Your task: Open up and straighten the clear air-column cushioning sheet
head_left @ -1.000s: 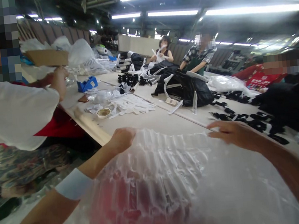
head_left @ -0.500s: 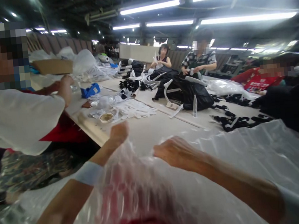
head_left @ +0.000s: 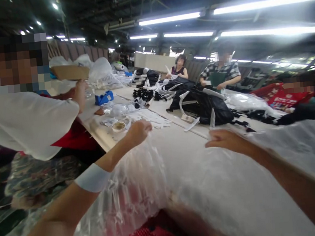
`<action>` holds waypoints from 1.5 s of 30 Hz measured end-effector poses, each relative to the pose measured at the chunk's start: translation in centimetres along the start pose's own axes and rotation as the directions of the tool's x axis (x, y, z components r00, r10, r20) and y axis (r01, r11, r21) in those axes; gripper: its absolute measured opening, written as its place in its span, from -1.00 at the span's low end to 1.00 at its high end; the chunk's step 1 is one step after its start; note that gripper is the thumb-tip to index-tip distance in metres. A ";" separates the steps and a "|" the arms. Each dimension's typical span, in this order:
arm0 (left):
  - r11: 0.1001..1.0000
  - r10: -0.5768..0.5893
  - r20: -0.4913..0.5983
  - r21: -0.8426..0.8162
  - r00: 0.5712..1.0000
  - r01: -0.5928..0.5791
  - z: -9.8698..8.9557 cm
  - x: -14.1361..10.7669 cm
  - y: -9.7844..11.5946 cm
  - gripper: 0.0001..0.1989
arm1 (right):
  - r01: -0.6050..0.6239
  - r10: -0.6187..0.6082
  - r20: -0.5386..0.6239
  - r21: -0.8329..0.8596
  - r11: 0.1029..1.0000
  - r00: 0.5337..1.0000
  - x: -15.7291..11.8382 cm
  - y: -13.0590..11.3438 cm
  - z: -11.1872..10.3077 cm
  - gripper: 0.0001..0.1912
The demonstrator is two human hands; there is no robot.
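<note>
Clear plastic sheeting hangs in folds over the table's near edge and my red clothing. My left hand, at centre left, is closed on the sheeting's upper edge. To the right, my right hand is closed on another part of the sheeting, which spreads away beneath the forearm. A wide gap parts the two hands. Beyond them on the table lie white strips and a pile of black items with white straps.
A round tub and a blue tape dispenser stand at the left on the pale table. A person in white leans in from the left. Several other people work along the far side and right.
My hands have moved apart, the right one further right, drawing the plastic between them wider. The view has shifted, so the table and people appear lower and slightly further right.
</note>
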State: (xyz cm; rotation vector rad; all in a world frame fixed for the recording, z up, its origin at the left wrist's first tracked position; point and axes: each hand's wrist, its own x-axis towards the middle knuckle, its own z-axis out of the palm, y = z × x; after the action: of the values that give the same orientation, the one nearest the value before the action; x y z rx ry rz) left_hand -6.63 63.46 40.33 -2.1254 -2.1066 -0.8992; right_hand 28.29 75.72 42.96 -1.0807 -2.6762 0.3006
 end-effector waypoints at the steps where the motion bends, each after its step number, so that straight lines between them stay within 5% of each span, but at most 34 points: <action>1: 0.992 0.112 -0.001 -0.056 0.994 -0.112 0.5 0.8 2.2 -0.77 | 0.000 -0.004 0.042 0.087 0.996 0.999 0.9 -2.1 0.9 -0.49; 4: 0.926 0.321 0.000 -0.210 0.947 -0.314 1.3 2.1 7.8 -0.80 | -0.063 -0.051 0.283 0.379 0.923 0.958 2.6 -6.8 3.0 -0.37; 9: 0.899 0.300 0.063 -0.353 0.952 -0.260 1.5 2.8 11.3 -0.91 | -0.021 -0.210 0.335 0.571 0.821 0.918 2.1 -8.8 5.2 -0.38; 13: 0.889 0.246 0.325 -0.452 0.913 -0.078 1.0 2.4 7.9 -0.57 | -0.018 -0.205 0.335 0.555 0.831 0.920 0.6 -6.5 5.4 -0.44; 16: 0.888 0.124 0.618 -0.419 0.777 0.192 1.0 1.2 3.1 -0.24 | -0.045 -0.160 0.346 0.517 0.855 0.924 -0.3 -4.1 5.2 -0.45; 18: 0.856 0.064 0.698 -0.406 0.713 0.320 1.2 0.1 0.0 -0.20 | -0.069 -0.131 0.353 0.502 0.862 0.926 -0.9 -2.8 5.2 -0.44; 20: 0.814 0.054 0.703 -0.442 0.709 0.376 1.5 -1.2 -2.6 -0.23 | -0.100 -0.098 0.362 0.488 0.867 0.927 -1.4 -1.8 5.2 -0.44; 23: 0.753 0.048 0.653 -0.521 0.756 0.403 1.4 -2.9 -5.1 -0.29 | -0.142 -0.052 0.379 0.467 0.873 0.924 -1.9 -0.8 5.4 -0.45; 25: 0.718 0.020 0.637 -0.545 0.771 0.432 1.0 -3.9 -5.9 -0.37 | -0.157 -0.028 0.378 0.452 0.878 0.925 -2.1 -0.3 5.5 -0.45; 30: 0.603 -0.004 0.721 -0.551 0.693 0.577 0.6 -5.7 -7.1 -0.56 | -0.188 0.020 0.393 0.396 0.899 0.919 -2.6 0.6 5.3 -0.46; 33: 0.583 0.001 0.726 -0.559 0.687 0.590 0.8 -6.3 -7.6 -0.65 | -0.201 0.044 0.396 0.365 0.909 0.917 -3.0 1.1 5.3 -0.48; 40: 0.485 0.107 0.738 -0.624 0.666 0.613 0.9 -7.6 -7.2 -0.61 | -0.247 0.113 0.374 0.333 0.910 0.921 -3.5 2.6 5.3 -0.39; 45: 0.534 0.072 0.833 -0.497 0.549 0.684 1.6 -8.6 -7.6 -0.66 | -0.259 0.155 0.350 0.274 0.926 0.924 -4.5 4.2 4.7 -0.26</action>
State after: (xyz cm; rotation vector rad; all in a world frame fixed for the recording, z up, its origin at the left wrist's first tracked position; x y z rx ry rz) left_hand -12.34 56.90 32.65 -3.0144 -3.1128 -1.3228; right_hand 32.75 75.08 36.65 -1.3073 -2.6447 0.9930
